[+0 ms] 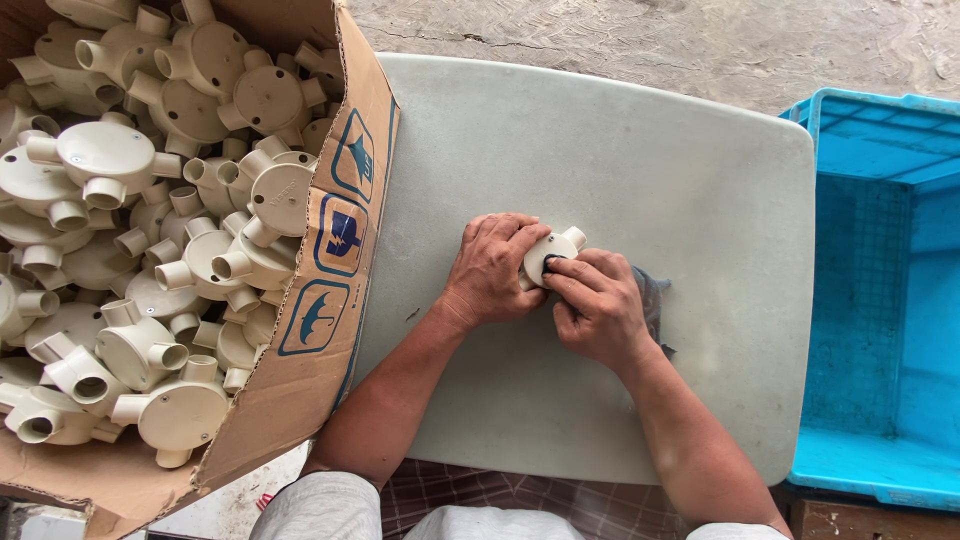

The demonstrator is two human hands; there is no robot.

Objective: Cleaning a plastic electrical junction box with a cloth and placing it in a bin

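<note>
**Both hands on a junction box at the table's centre**

The left hand [492, 270] and right hand [598, 305], fingers closed, together grip a round cream plastic conduit junction box [550, 252] with stub outlets, held just above the pale grey table [640, 150]. A cardboard carton [340, 230] of like fittings stands left; a blue plastic crate [880, 300] right

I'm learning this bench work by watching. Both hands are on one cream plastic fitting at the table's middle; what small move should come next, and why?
Probably keep the left hand bracing the cream round plastic junction box on the grey table while the right hand works at its face. Both hands grip it there, and the blue plastic crate alongside looks empty, so setting it aside seems premature.
</note>
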